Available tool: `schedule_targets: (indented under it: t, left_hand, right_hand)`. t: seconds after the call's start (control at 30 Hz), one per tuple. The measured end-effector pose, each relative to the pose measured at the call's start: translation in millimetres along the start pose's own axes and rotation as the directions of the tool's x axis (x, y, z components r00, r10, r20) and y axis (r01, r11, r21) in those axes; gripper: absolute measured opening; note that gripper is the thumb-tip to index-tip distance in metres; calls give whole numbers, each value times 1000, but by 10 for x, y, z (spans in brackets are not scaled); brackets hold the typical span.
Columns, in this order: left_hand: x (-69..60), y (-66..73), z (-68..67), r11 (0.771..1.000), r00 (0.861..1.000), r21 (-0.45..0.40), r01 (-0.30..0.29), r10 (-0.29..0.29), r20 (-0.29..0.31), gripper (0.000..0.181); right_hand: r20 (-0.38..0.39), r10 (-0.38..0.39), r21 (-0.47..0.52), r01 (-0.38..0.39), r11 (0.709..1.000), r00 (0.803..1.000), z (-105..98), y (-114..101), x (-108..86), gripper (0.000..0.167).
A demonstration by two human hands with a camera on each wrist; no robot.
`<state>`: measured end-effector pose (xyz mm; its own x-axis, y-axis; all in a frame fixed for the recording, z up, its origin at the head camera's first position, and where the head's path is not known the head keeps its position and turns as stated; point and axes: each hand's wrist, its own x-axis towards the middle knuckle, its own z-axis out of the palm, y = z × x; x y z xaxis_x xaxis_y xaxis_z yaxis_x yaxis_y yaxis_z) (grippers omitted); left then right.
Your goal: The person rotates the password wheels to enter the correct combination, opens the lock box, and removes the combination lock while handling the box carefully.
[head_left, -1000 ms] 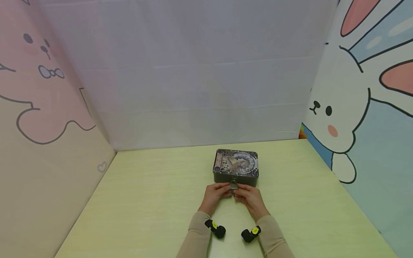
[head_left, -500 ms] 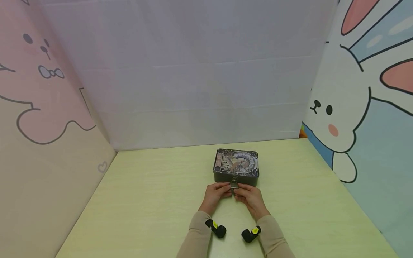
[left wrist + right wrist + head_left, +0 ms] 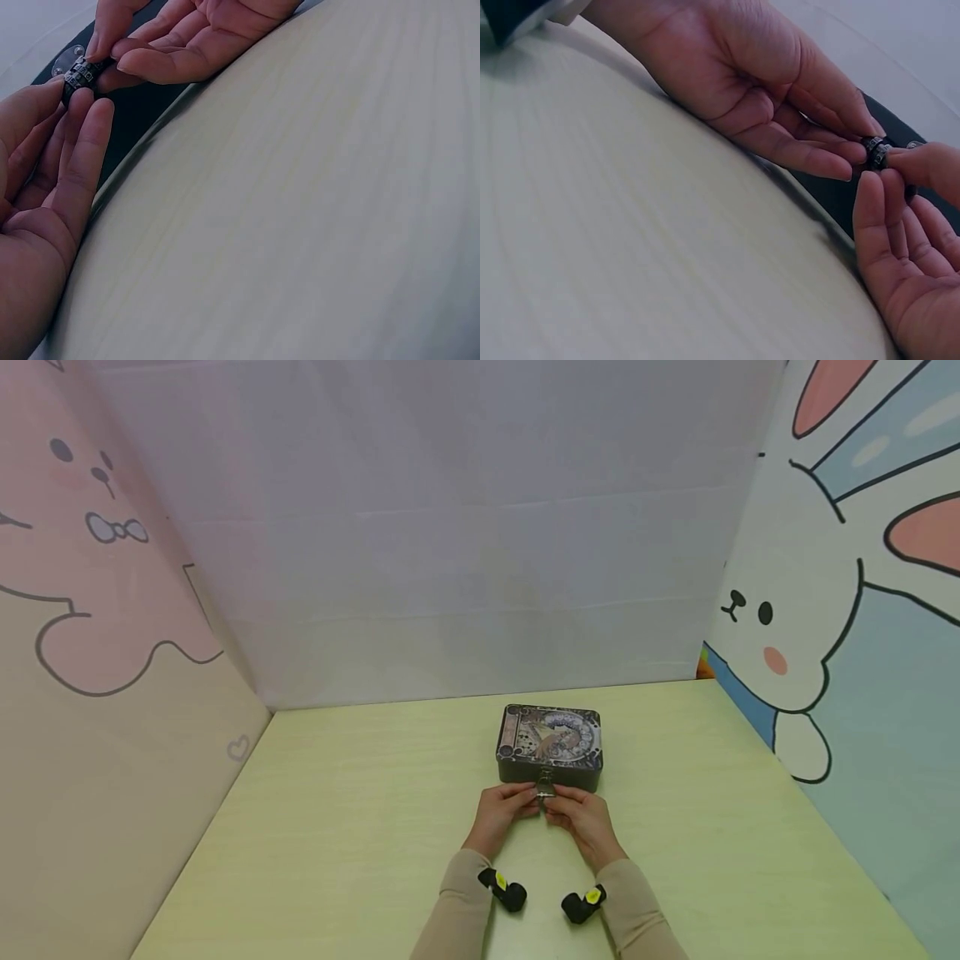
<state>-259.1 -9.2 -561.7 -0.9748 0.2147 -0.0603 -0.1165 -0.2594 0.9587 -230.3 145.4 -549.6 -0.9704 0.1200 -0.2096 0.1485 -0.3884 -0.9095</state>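
A dark tin box point(image 3: 551, 743) with an ornate printed lid lies closed on the table. From its front clasp hangs a small padlock point(image 3: 545, 788). My left hand point(image 3: 495, 817) and right hand point(image 3: 590, 827) pinch the padlock from either side. In the left wrist view, numbered rings show on the lock point(image 3: 80, 73), between the left thumb and fingers point(image 3: 88, 131) and the right hand point(image 3: 202, 37). The right wrist view shows the ringed lock point(image 3: 875, 152) partly covered by fingertips, with the left hand point(image 3: 731, 82) above and the right hand point(image 3: 919, 277) below.
The pale yellow-green table point(image 3: 360, 827) meets a white cloth backdrop point(image 3: 465, 568) behind the box. Cartoon-printed panels stand along the left and right sides. Black devices with yellow marks point(image 3: 504, 891) are strapped at both beige sleeves.
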Motion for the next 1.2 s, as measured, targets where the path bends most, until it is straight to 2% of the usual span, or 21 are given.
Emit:
schedule_targets:
  t: [0.3,0.5,0.57,0.73,0.8,0.87,0.97,1.2]
  left_hand:
    - [-14,15,13,1000,1000,-10,-19,19,10,26]
    - [-18,24,19,1000,1000,-3,-19,19,9,26]
    - [-21,15,13,999,999,-5,-33,33,18,25]
    - [-22,-28,-19,994,992,-21,-108,109,64,23]
    - [-20,-32,-21,995,993,-21,-100,101,61,23]
    - [-15,-27,-14,998,997,-18,-59,60,38,25]
    - [-13,-14,-2,1000,999,-2,-30,30,21,26]
    - [-30,27,11,1000,1000,-9,-19,19,11,26]
  right_hand:
    - [31,-19,30,18,999,999,-13,-23,-29,31]
    - [15,1,24,-1,1000,1000,-1,-35,-22,32]
    - [11,5,19,-5,1000,1000,2,-34,-19,33]
    - [13,7,5,-8,1000,1000,1,-42,-30,33]
    - [12,11,0,-11,1000,1000,1,-48,-38,34]
    - [10,15,-7,-15,1000,1000,2,-53,-42,35]
    - [6,20,-13,-20,1000,1000,4,-55,-43,36]
    - [6,21,-2,-21,1000,1000,8,-51,-29,32]
